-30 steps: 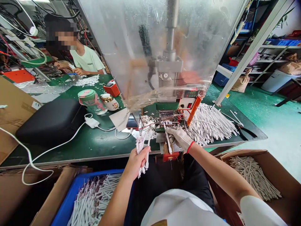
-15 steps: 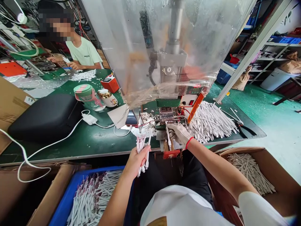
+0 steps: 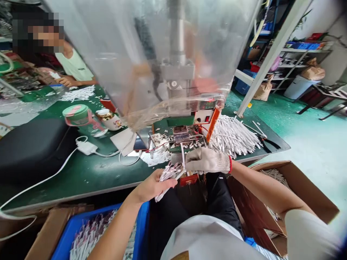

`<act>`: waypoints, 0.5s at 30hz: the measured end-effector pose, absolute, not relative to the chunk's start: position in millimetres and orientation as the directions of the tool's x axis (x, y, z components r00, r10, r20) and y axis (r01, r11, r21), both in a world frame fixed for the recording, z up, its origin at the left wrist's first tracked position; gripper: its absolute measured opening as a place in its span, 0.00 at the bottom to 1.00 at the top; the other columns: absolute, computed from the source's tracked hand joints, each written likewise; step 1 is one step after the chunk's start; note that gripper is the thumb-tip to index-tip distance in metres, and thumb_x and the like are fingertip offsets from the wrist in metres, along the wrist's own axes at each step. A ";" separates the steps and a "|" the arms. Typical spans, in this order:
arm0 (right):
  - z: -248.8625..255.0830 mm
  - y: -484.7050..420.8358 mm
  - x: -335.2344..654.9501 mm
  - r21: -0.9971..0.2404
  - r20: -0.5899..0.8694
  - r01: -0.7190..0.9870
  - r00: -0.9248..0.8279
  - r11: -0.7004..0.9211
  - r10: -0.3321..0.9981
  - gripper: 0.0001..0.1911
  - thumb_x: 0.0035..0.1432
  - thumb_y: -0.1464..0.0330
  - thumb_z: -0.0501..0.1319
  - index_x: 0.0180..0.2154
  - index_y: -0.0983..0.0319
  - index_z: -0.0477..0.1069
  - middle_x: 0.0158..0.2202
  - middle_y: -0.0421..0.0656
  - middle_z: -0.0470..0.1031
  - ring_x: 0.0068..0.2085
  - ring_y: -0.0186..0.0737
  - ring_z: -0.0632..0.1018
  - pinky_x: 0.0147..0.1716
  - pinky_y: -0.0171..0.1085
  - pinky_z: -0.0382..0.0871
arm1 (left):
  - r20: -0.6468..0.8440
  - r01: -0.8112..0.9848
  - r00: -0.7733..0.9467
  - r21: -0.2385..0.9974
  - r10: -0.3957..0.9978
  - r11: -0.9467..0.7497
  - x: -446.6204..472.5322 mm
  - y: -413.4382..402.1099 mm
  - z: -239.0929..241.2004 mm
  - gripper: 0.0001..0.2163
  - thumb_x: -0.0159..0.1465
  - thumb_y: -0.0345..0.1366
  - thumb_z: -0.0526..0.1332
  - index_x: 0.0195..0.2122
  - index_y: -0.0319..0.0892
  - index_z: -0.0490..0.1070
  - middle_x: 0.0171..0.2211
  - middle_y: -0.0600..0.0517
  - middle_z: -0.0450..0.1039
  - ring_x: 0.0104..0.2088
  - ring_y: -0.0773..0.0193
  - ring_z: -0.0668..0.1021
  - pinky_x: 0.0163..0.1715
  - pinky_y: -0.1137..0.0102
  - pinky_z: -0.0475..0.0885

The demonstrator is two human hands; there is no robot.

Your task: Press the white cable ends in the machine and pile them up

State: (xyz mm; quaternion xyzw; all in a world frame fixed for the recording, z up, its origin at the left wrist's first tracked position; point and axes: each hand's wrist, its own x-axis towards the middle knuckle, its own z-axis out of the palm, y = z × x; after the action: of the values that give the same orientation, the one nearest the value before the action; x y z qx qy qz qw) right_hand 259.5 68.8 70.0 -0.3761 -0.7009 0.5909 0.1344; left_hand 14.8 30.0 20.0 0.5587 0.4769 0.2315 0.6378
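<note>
We count two hands at the near edge of the bench [image 3: 81, 191]: the bare left hand [image 3: 151, 187] closes its grip on one bundle of white sticks [image 3: 168, 176]; the gloved right hand [image 3: 207, 161], grip half curled, lies against one stick [image 3: 182, 155], hold unclear. One blue crate [image 3: 142, 216] and one cardboard box [image 3: 298, 180] below that edge contain more sticks; one stick pile [image 3: 230, 137] lies on the bench.

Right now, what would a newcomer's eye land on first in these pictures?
The big clear plastic hood over a machine fills the top middle of the view. On the green bench, a heap of white sticks lies to the machine's right. At bottom centre, the bare left hand grips a bundle of sticks beside the right hand, gloved in white with a red cuff, above a blue crate.
</note>
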 end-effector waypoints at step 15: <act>15.1 129.6 450.7 -0.411 0.071 0.902 0.178 -0.134 0.981 0.15 0.63 0.60 0.58 0.43 0.61 0.78 0.32 0.45 0.78 0.32 0.39 0.75 0.30 0.35 0.61 | -0.348 0.046 0.072 0.937 0.935 0.346 18.2 44.6 -9.2 0.20 0.51 0.52 0.71 0.22 0.39 0.70 0.16 0.53 0.68 0.16 0.72 0.64 0.12 0.78 0.50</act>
State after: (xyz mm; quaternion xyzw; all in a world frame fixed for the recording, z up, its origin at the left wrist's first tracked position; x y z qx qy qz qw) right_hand 450.7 129.6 15.1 -0.7452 -0.6318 0.1082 0.1839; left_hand 18.2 44.6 -9.2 0.4314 0.5683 0.3755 0.5915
